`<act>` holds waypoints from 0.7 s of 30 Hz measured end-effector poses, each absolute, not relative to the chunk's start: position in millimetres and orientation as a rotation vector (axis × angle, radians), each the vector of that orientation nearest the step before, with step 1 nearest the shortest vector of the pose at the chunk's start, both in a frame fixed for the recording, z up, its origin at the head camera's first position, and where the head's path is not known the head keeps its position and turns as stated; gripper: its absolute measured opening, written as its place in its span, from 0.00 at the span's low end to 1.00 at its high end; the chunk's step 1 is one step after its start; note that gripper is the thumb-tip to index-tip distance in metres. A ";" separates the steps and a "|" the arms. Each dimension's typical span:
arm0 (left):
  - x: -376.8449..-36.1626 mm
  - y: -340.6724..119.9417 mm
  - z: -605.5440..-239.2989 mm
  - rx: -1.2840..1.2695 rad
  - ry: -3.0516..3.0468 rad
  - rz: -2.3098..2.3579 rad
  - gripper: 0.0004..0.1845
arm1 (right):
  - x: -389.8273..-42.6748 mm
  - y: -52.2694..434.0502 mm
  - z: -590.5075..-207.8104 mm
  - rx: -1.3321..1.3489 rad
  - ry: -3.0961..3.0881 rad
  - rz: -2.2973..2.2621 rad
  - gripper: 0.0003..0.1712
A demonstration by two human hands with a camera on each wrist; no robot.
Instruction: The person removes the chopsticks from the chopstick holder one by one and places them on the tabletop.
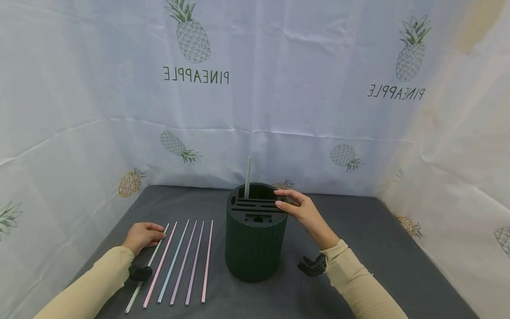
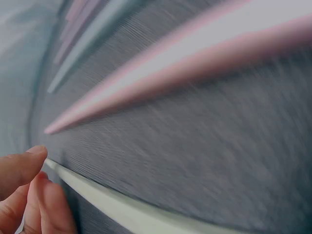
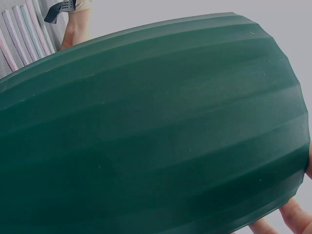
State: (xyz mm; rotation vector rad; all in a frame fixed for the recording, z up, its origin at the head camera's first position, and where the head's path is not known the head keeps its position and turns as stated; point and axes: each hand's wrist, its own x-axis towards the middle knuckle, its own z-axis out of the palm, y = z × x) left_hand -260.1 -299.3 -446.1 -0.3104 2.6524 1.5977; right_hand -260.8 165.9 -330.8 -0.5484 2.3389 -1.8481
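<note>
Both forearms, in beige sleeves, reach forward. The left hand point(image 1: 142, 235) lies low, knuckles up, fingers point(image 2: 19, 168) curled inward with thumb and fingertips pinched close. The right hand point(image 1: 303, 212) is raised higher, wrist bent, its fingers point(image 1: 287, 201) extended leftward, thumb beneath them.

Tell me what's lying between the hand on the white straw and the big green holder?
In the head view, five straws lie side by side on the grey cloth between the left hand and the dark green ribbed holder.
</note>
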 end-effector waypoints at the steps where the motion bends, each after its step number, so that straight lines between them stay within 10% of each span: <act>1: -260.7 -299.4 -445.3 -0.302 2.658 1.603 0.17 | -261.0 166.0 -331.1 -0.550 2.339 -1.847 0.27; 21: -278.3 -183.7 -276.9 0.328 2.476 2.020 0.23 | -259.5 166.8 -329.2 -0.568 2.318 -1.856 0.28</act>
